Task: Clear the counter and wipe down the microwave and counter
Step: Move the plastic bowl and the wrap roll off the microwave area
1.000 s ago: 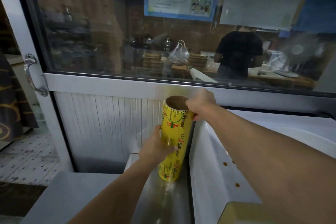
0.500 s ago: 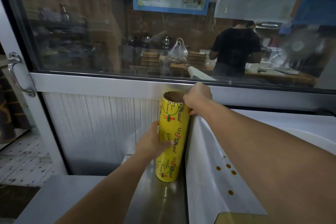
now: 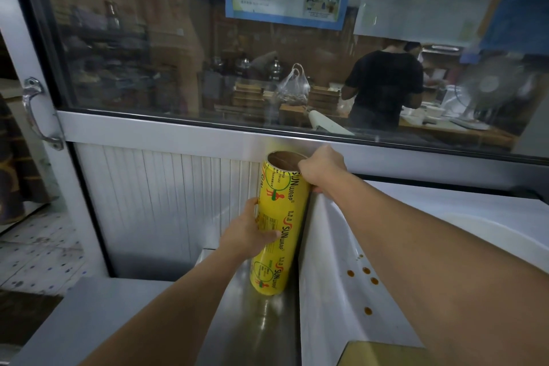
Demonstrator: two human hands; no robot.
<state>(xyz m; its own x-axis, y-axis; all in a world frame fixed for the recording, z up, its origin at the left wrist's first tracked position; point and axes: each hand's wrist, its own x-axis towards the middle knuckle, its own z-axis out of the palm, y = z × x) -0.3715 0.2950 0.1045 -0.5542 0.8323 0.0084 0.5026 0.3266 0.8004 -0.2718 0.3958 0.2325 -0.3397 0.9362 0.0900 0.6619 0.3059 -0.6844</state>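
A tall yellow roll of cling wrap (image 3: 282,217) stands upright on the steel counter (image 3: 261,327), close against the left side of the white microwave (image 3: 335,246). My left hand (image 3: 246,235) grips the roll around its middle from the left. My right hand (image 3: 322,166) holds the roll's top rim, fingers curled over the edge next to the open cardboard core. Brown sauce spots (image 3: 364,276) dot the microwave's white top.
Behind the roll is a white ribbed panel (image 3: 166,202) under a wide window (image 3: 267,53). Through the glass a person in a black shirt (image 3: 383,86) works at a table. A door handle (image 3: 38,113) is at far left. A yellowish object (image 3: 383,355) lies at the bottom right.
The roll has been brought upright and shifted slightly back against the microwave's side. Both hands keep their hold on it.
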